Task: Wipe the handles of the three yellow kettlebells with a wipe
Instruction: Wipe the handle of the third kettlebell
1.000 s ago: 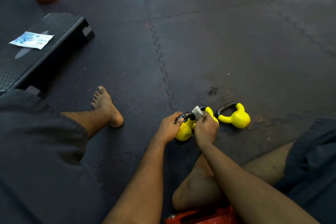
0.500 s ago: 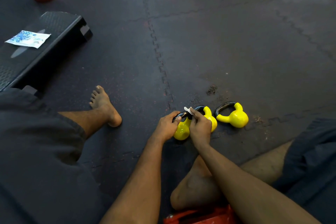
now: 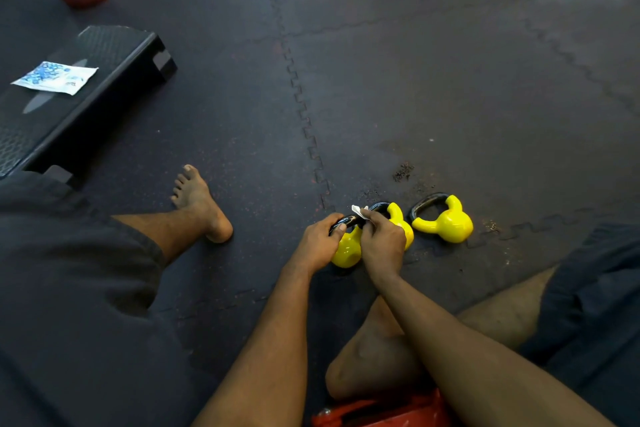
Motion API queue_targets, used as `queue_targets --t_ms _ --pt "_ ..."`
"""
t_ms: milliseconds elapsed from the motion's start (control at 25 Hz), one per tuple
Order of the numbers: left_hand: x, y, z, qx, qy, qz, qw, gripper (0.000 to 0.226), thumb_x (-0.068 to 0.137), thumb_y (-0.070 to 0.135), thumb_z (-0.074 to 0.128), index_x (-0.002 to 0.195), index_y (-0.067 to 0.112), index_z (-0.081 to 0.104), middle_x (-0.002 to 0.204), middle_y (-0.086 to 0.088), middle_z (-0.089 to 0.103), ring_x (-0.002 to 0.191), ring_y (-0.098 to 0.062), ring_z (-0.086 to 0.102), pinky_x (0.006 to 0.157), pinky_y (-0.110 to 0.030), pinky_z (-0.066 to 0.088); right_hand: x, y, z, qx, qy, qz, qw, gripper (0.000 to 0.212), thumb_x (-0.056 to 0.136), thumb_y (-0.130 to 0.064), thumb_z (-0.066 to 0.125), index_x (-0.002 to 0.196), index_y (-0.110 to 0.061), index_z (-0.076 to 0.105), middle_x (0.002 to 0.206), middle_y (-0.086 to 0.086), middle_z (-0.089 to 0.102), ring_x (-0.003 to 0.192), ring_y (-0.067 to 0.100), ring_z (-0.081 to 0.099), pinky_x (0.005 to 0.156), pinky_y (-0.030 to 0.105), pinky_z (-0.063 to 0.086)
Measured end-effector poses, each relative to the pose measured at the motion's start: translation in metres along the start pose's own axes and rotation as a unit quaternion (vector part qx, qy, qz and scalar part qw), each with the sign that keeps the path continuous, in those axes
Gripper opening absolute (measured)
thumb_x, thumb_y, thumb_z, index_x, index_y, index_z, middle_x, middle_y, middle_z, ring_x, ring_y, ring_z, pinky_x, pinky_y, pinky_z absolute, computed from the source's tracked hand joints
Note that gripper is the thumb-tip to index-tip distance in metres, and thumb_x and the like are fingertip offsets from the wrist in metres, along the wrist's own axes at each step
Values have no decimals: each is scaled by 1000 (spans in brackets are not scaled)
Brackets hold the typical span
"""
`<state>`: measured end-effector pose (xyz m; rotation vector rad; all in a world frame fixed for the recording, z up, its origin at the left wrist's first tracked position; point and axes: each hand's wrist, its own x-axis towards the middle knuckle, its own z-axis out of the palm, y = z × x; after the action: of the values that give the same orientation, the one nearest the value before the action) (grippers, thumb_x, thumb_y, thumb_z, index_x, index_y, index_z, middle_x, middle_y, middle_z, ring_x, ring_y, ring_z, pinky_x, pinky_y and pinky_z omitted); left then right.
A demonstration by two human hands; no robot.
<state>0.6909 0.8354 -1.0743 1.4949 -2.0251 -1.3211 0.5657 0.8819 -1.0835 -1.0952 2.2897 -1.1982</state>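
Left hand (image 3: 320,243): clenched round the black handle (image 3: 341,221) of the first kettlebell (image 3: 346,251), by which the bell is steadied.
Right hand (image 3: 381,244): closed in a pinch on the wipe (image 3: 357,211), which is pressed to the same handle just beside the left hand.
Wipe: only a small white corner is shown above the right hand; the rest is hidden in the pinch.
First kettlebell: placed under and between both hands; whether it is lifted off the floor mat (image 3: 450,97) cannot be told.
Second kettlebell (image 3: 398,217): lying just behind the right hand and half covered by it, very near the first; contact cannot be judged.
Third kettlebell (image 3: 446,224): set apart to the right of the right hand, apparently tipped, its loop pointed away.
Risk, coverage: the stretch of handle under the left palm is likely to be missed unless the grip is shifted.
Risk, wipe: so little of it is exposed that it may be bunched, dragged out of the pinch or torn on the handle.
Risk, knock: the second kettlebell could be nudged or rolled by the right hand, being so close.
Risk, collision: the left hand could be struck if the wipe is run hard toward it.
Risk, supply: the wipe packet (image 3: 55,77) is lying on the step platform (image 3: 114,80), far to the left of the left hand, so a replacement would call for a long reach.
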Motion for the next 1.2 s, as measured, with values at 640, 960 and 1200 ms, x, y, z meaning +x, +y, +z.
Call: queue_targets --t_ms 640,960,1200 --pt "0 1 3 25 10 1 1000 21 99 30 46 114 26 59 92 0 61 91 -22 57 73 -31 40 -3 2 -1 15 -6 -2 1000 39 87 -6 52 116 -23 71 77 12 72 63 26 60 61 30 42" --pt "-3 4 -2 27 6 9 1000 21 97 28 50 115 22 60 88 2 60 81 -15 55 68 -26 38 9 0 -2 33 -41 38 998 33 86 -3 48 104 -14 73 86 13 72 74 25 61 65 29 43" --pt "-3 -17 3 -4 110 -58 992 28 91 38 59 99 18 40 98 -3 51 95 -21 44 74 -31 36 41 -9 -15 48 -214 97 971 21 80 -7 52 79 -15 71 76 4 69 75 17 59 62 25 43"
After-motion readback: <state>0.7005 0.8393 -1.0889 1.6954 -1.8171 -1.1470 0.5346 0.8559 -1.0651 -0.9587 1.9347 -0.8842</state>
